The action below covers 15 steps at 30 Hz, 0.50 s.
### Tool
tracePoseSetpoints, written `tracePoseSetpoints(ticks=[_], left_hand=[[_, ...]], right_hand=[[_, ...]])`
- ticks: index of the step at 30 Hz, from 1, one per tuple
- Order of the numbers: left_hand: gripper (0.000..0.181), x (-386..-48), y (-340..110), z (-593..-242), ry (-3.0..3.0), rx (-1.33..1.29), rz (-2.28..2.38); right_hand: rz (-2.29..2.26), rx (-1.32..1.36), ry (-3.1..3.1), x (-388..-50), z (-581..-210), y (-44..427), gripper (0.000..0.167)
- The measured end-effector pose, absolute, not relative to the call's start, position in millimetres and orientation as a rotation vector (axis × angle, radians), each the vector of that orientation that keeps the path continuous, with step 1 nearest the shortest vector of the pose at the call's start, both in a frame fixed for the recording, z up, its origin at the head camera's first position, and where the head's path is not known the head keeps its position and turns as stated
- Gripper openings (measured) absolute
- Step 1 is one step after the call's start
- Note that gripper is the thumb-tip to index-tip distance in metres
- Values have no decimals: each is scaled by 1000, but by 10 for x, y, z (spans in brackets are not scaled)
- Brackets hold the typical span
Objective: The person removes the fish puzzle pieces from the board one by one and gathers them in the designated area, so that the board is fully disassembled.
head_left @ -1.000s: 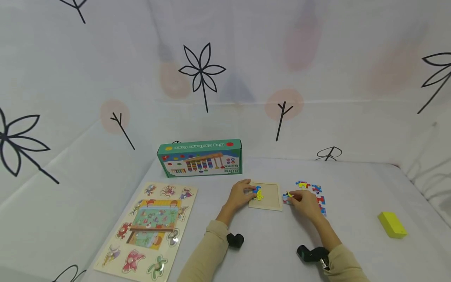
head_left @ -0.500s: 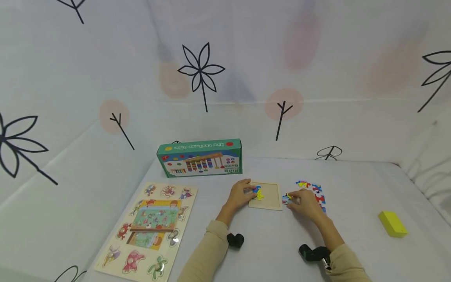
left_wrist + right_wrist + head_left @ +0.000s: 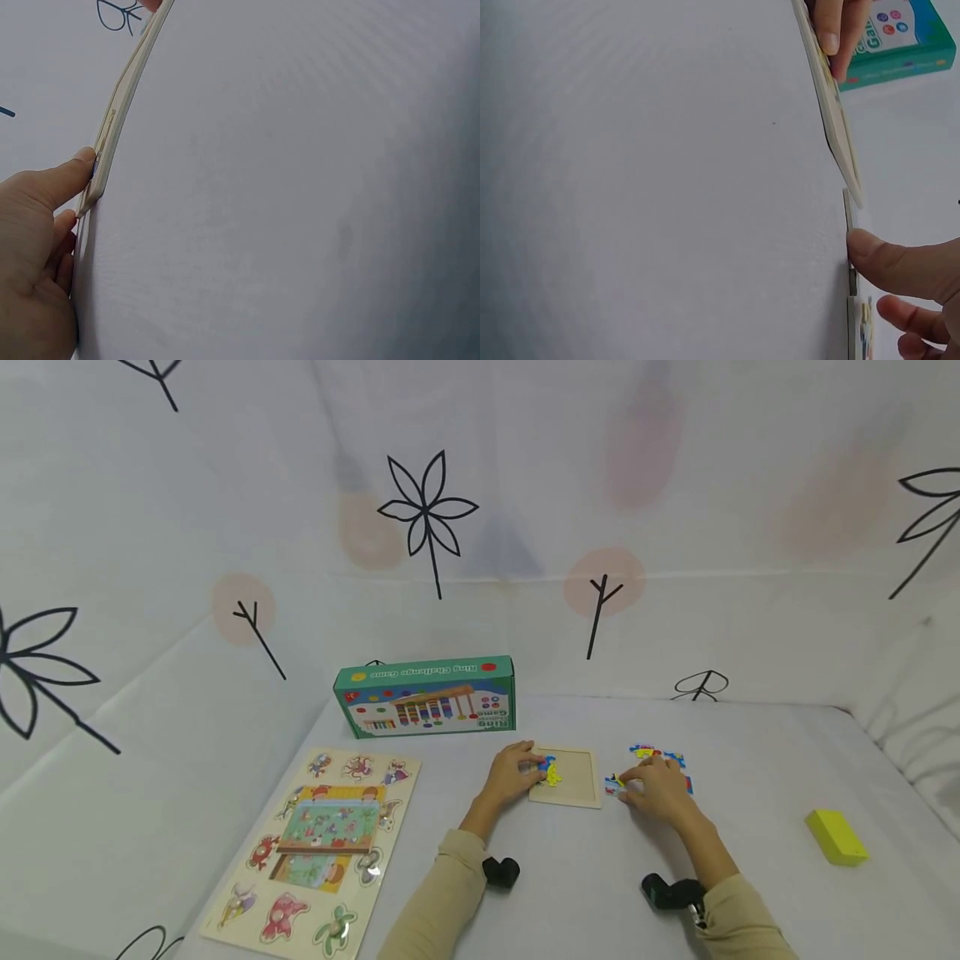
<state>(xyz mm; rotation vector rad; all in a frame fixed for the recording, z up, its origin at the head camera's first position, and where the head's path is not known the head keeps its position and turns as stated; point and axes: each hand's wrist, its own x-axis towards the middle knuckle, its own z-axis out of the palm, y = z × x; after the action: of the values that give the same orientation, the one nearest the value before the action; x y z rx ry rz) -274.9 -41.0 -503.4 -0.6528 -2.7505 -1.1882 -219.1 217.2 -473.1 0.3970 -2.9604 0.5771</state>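
Observation:
My left hand is at the left side of a shallow square wooden tray. Its thumb and index finger pinch a blue and yellow jigsaw piece lying inside the tray. In the left wrist view, the left thumb lies over the tray's edge. My right hand is just right of the tray, its thumb and index finger at a light blue jigsaw piece low on the table. In the right wrist view, the right thumb touches that thin piece's edge. The right hand partly hides several colourful jigsaw pieces.
A green game box stands behind the tray to the left. On the left lies a large wooden peg puzzle board with picture cards on it. A yellow block sits at the far right of the white table.
My right hand has shifted slightly right, and the light blue piece is a little farther from the tray. More of the loose pieces are covered. The left hand stays put.

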Motion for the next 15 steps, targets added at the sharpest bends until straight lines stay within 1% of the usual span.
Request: tracePoseSetpoints(ticks=[8,15], left_hand=[[27,-2761,-415,-5044,-2733,-670,-1199],[27,-2757,-421,-5042,-2724,-671,-1204]], right_hand=[[567,343,-3021,-2189,-4681,2184,21],[577,350,-3025,-2200,-4694,2200,22]])
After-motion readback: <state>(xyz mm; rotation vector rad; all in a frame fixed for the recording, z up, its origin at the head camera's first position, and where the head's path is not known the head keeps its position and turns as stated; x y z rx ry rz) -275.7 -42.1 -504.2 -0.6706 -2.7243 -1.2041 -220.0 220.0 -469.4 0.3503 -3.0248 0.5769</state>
